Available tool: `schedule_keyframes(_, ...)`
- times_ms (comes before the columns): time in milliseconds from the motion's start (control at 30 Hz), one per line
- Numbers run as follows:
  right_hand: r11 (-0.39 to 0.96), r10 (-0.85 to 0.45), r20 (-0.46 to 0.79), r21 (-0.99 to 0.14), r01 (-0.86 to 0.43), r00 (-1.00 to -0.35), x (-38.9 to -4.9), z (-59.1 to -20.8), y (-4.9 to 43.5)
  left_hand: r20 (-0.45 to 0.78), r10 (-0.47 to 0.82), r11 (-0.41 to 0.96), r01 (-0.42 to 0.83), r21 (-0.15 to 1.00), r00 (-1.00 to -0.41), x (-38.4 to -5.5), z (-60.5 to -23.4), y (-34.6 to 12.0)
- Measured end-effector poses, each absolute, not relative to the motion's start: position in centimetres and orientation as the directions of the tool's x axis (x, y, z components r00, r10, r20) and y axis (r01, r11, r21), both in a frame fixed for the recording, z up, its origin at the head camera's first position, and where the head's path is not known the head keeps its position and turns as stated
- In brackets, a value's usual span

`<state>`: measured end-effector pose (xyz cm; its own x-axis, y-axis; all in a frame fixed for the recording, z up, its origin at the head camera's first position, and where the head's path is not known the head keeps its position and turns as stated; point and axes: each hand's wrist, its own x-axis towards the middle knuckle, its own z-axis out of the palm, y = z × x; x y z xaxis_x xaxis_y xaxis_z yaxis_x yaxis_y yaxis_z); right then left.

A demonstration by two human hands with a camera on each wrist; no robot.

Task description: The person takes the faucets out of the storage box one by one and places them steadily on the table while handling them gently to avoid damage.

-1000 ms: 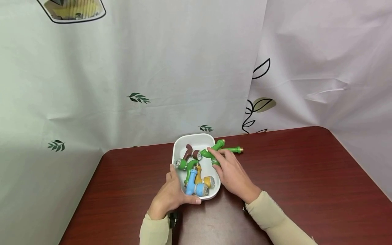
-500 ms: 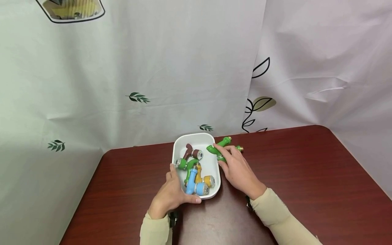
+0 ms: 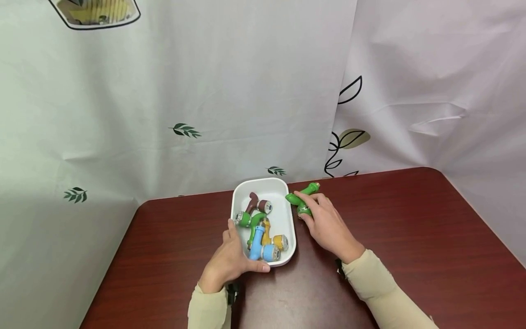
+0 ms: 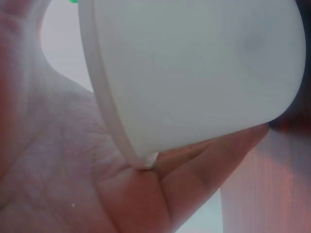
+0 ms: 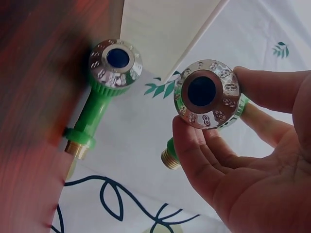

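A green tap (image 3: 307,189) with a chrome-faced knob is pinched by my right hand (image 3: 328,226), just beyond the right side of the white tray (image 3: 284,219). Under that hand, a second green tap (image 5: 97,108) lies on the table in the right wrist view; the head view hides it. My left hand (image 3: 227,261) holds the tray's near left corner, thumb along the near rim and fingers against the outer wall (image 4: 194,73). Inside the tray lie a brown tap (image 3: 252,204), a green tap (image 3: 254,225), a yellow tap (image 3: 267,235) and a blue tap (image 3: 256,243).
The tray stands on a dark red wooden table (image 3: 181,246), close to its back edge. Behind hangs a pale curtain (image 3: 246,91) with leaf prints.
My right hand has moved right with the green tap, from over the tray to beyond its right rim. The other green tap has become covered in the head view. The left hand stays put.
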<state>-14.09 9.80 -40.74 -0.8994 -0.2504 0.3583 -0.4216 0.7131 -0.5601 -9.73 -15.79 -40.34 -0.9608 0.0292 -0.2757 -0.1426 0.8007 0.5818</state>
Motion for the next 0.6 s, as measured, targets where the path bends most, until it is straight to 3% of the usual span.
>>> schedule_keyframes(600, 0.77, -0.218, 0.24, -0.554, -0.317, -0.946, -15.1, -40.7, 11.9, -0.283, 0.021, 0.802, -0.153, 0.577, -0.959, -9.8, -40.6, -15.8)
